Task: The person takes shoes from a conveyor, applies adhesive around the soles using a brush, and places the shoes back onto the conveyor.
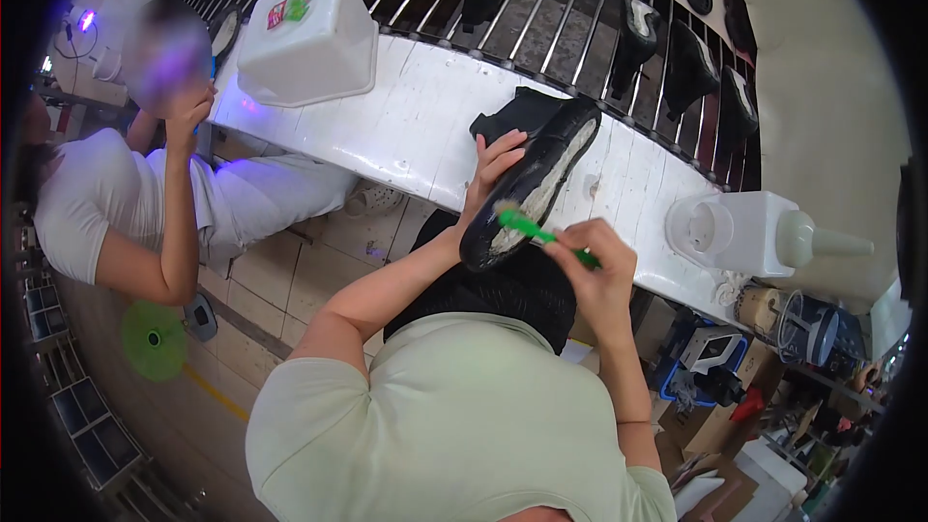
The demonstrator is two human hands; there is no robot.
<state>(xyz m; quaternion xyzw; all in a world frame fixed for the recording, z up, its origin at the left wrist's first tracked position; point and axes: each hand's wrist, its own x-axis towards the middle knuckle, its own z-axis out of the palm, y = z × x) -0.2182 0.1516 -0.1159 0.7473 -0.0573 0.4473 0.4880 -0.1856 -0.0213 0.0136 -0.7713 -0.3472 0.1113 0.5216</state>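
A black shoe upper (517, 169) is tilted at the edge of the white bench, its pale underside turned up and toward the right. My left hand (491, 169) holds it from the left side, fingers wrapped against the black material. In my right hand (597, 256) is a green brush (527, 224), pinched by its handle. The brush's bristle end is over the lower end of the shoe's underside; whether it touches cannot be told. To the right on the bench stands a clear round cup (703, 229) beside a white container (759, 232).
A roller rack (551, 14) with several black shoes runs behind the white bench (425, 126). An upturned white bin (304, 43) stands on the bench at left. Another person (116, 193) sits at far left. Boxes and a blue crate (667, 377) lie low at right.
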